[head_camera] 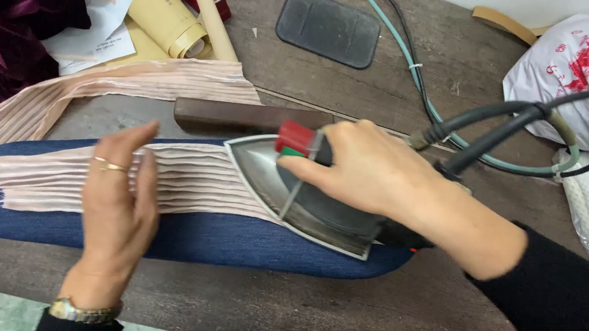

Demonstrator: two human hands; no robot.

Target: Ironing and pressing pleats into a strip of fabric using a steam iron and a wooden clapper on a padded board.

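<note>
Fingers (127,146) of left hand (118,204) flat on one pleated strip (182,176); right hand (371,170) grips one iron (307,202).

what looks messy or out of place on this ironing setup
Nothing looks spilled or damaged. The iron sits flat on the pleated pink fabric under the right hand, while the left hand presses the pleats. The only untidy bit is the paper rolls heaped at the back.

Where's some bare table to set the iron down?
Bare wood lies between the black mat and the hoses, and along the near edge below the blue pressing pad. The far left corner is crowded with paper rolls and sheets.
</note>
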